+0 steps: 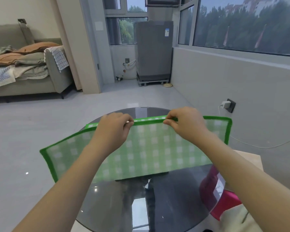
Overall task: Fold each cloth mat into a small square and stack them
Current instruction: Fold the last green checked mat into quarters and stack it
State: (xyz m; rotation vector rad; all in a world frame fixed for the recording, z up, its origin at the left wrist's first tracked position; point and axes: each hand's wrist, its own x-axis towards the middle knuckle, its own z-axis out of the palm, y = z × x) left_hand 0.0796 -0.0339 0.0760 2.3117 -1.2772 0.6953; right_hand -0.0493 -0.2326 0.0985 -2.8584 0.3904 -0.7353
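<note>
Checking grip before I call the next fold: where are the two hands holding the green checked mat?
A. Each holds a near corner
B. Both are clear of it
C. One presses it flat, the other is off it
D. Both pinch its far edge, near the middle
D: the left hand and right hand each pinch the far edge of the green checked mat, close together, over the round glass table.

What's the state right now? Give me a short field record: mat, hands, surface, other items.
mat: green checked cloth mat, folded once, far edges lined up
left hand: left hand pinches the far edge
right hand: right hand pinches the far edge
surface: round dark glass table, mat ends overhang both sides
other: pink object at the table's right
stack: none visible
</note>
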